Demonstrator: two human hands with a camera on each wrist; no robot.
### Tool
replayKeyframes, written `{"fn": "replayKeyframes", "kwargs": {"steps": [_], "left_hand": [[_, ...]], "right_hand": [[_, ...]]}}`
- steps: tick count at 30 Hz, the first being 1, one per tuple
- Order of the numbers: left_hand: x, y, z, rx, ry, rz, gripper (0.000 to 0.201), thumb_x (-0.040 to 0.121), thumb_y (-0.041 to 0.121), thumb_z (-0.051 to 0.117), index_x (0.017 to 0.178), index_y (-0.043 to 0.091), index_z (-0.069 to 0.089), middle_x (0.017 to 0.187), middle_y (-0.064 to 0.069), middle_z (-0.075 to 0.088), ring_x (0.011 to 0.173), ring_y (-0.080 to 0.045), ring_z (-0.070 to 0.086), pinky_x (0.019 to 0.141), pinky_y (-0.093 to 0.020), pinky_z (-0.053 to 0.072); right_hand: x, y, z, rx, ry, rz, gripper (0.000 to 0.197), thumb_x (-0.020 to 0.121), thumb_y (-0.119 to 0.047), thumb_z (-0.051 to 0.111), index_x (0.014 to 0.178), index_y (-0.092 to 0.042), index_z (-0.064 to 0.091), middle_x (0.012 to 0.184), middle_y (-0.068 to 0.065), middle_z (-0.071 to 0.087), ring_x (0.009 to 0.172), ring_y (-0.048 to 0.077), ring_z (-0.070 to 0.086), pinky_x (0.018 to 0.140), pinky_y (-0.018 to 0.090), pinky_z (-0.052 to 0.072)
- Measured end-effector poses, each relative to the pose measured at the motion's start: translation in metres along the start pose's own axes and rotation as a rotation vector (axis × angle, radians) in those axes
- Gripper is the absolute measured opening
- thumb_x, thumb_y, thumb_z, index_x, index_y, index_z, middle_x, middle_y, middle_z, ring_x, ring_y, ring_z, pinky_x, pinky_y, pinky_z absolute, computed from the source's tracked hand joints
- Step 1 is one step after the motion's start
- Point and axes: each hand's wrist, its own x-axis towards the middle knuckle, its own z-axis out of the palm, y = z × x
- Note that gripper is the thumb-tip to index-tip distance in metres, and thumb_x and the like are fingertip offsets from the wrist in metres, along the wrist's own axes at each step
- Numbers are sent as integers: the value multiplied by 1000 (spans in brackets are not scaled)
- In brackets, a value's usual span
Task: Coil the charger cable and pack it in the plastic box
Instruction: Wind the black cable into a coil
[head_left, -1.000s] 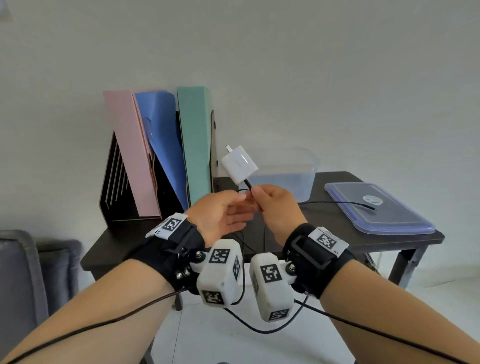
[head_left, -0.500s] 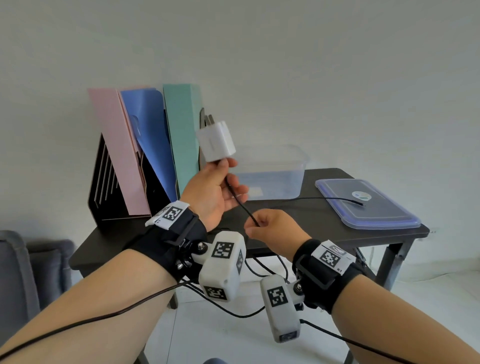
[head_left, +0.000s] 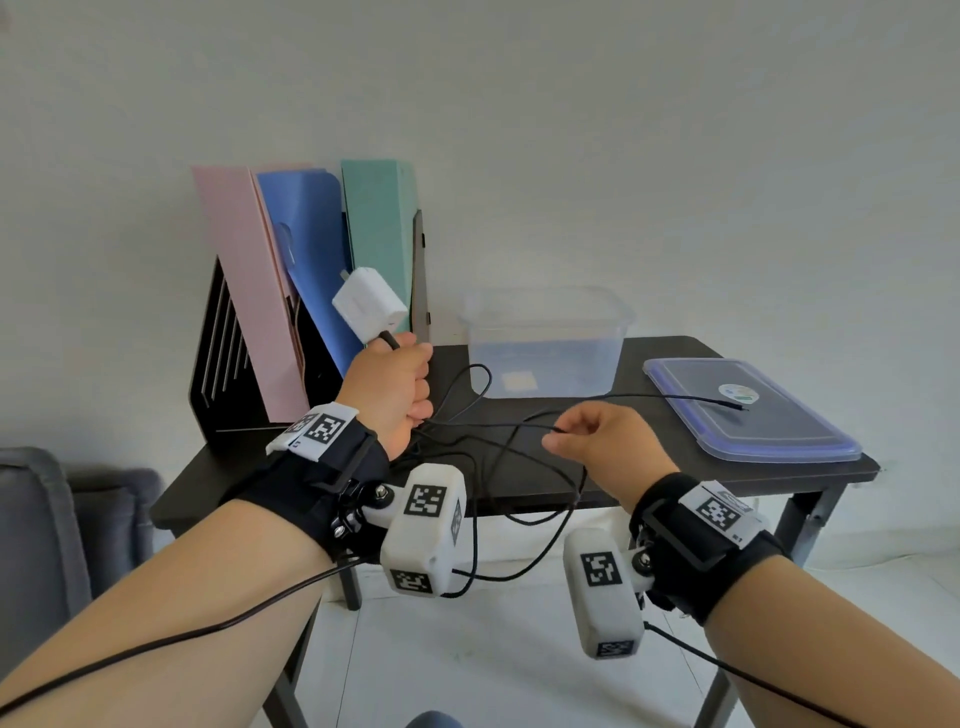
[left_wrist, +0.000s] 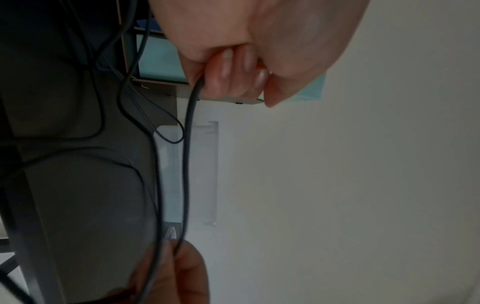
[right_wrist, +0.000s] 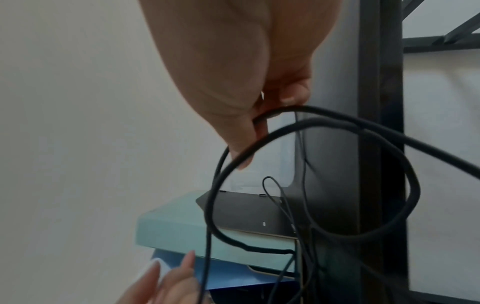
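Both hands held the charger cable above the table.

The left hand (head_left: 390, 395) fisted the thin black cable (head_left: 467, 423) just under the white plug (head_left: 370, 302) – the right hand (head_left: 602, 441) pinched it further along, loose loops sagging between, its far end on the lid (head_left: 779, 431) beside the clear box (head_left: 545, 343).

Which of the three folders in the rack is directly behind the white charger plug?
The blue folder, the middle one: the plug overlaps it, pink stays clear left.

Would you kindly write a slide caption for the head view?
Left hand grips the cable at the white charger; right hand pinches the black cable before the plastic box.
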Motion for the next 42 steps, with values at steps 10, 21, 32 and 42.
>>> {"fn": "replayKeyframes", "kwargs": {"steps": [10, 21, 32, 42], "left_hand": [[-1, 0, -10, 87, -132, -44, 21, 88, 10, 55, 84, 25, 40, 61, 4, 25, 37, -4, 20, 35, -16, 15], [-19, 3, 1, 442, -420, 7, 53, 71, 25, 74, 117, 24, 47, 65, 6, 43, 48, -6, 34, 37, -19, 24], [-24, -9, -5, 402, -403, 61, 45, 87, 3, 57, 122, 29, 47, 63, 12, 54, 53, -10, 39, 46, -25, 30], [-15, -10, -19, 132, -281, 122, 34, 98, 6, 36, 109, 35, 51, 64, 8, 61, 44, -5, 36, 43, -17, 30]], "right_hand": [[5, -48, -20, 302, -336, -62, 25, 83, 2, 60, 73, -20, 65, 52, -15, 61, 47, -2, 48, 49, 12, 36], [9, -77, 11, -52, -153, -185, 4, 74, -16, 72, 76, -16, 69, 64, -7, 61, 61, 6, 53, 63, 17, 42], [13, -80, 27, 12, -45, -251, 21, 72, -17, 75, 76, -23, 56, 66, -6, 53, 61, 9, 49, 64, 23, 44], [17, -63, 17, -106, -113, -175, 10, 82, -19, 66, 74, -23, 61, 68, -5, 61, 61, 8, 54, 63, 18, 42]]}}
